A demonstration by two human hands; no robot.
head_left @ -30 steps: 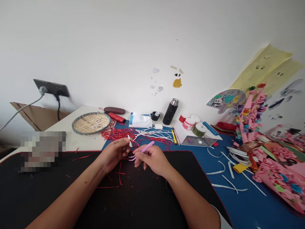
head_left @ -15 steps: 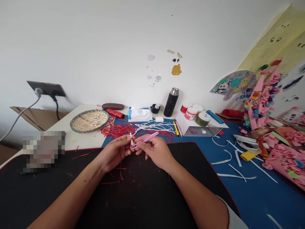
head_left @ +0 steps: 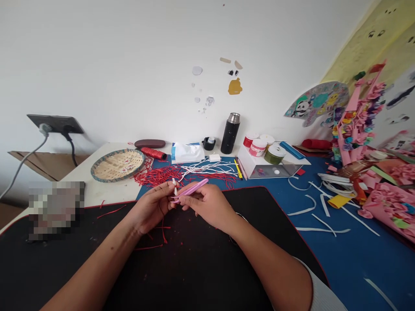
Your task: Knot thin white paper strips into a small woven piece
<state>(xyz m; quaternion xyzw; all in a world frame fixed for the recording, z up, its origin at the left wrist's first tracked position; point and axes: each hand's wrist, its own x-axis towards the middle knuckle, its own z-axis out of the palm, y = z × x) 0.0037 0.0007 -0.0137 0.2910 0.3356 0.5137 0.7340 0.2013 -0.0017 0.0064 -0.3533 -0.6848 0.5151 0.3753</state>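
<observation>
My left hand pinches a small white paper piece between thumb and fingertips, above a black mat. My right hand grips pink tweezers, whose tips point left and meet the white piece at my left fingertips. The two hands nearly touch. Behind them lie a heap of thin red paper strips and a bundle of white strips on the blue table cover.
A woven basket sits at back left with a red thread spool. A black flask, tissue pack and jars on a white box stand behind. Pink paper crafts crowd the right. White strips lie scattered.
The tweezers' tips have closed in on the white piece in my left fingers. Both hands have come together, and the camera has tilted slightly down and right.
</observation>
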